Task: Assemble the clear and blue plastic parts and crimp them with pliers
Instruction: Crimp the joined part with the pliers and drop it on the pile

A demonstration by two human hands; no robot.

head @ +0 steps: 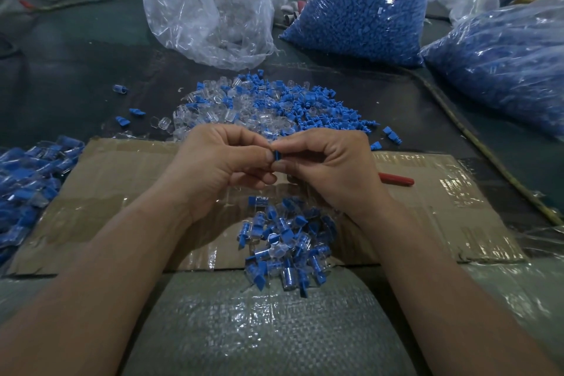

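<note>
Workpiece location: the blue part [278,156] is held above the cardboard sheet [122,180], between the two grips at centre view. The left grip [219,162] is closed on it, thumb and forefinger pinching from the left. The right grip [326,166] is likewise closed on it, pinching from the right. Fingers cover most of the part, so it cannot be told whether a clear part is already seated on it. The visible blue portion stands roughly upright, across the line joining the grips, so seating probably calls for a squeeze along that line. The pliers [396,179], with only a red handle showing, lie on the sheet to the right. The right grip is therefore the nearer one for crimping.
</note>
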